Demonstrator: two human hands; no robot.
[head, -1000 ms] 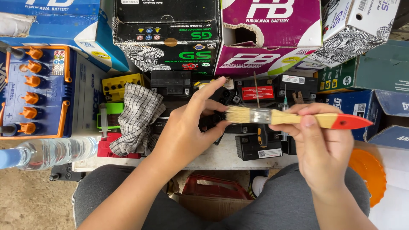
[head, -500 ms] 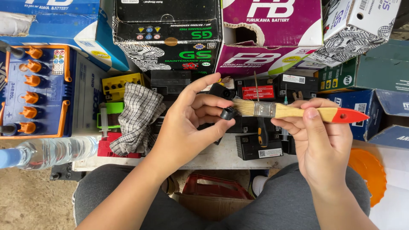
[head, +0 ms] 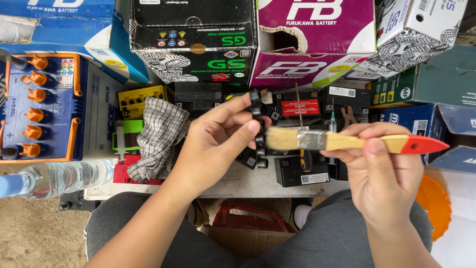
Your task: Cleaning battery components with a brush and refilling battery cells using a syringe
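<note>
Your left hand (head: 213,141) pinches a black strip of caps (head: 258,126) between thumb and fingers, holding it upright above the bench (head: 248,184), index finger stretched along its top end. The strip hangs down in front of the small black batteries (head: 302,171) at the bench's middle.

Your right hand (head: 379,173) is wrapped around the wooden handle of a paintbrush (head: 342,141), thumb on top near the red tip. Brush lies level, bristles pointing left, their ends just touching or right beside the strip, hard to tell which. Metal ferrule sits midway between both hands.

Left of your left hand, a checked cloth (head: 161,134) is draped over a yellow battery (head: 141,98) and a red one (head: 126,173). A green part (head: 130,133) with a syringe across it lies just beside the cloth. Further left a big blue battery (head: 42,106) with orange caps, and a clear water bottle (head: 59,177) lying on its side at the bench edge.

Behind the hands, cardboard boxes in a row: blue (head: 74,30), black with green print (head: 193,39), purple and white (head: 317,42) with a torn hole, white patterned (head: 421,30), dark green (head: 441,79). A battery with a red label (head: 300,106) stands under the purple box. A screwdriver with a yellow and black handle (head: 306,160) lies on the small batteries under the brush.

Right of your right hand, an orange disc (head: 436,203) partly hidden by the wrist. Your knees in grey trousers (head: 322,238) show below the bench, a red crate (head: 248,218) between them.
</note>
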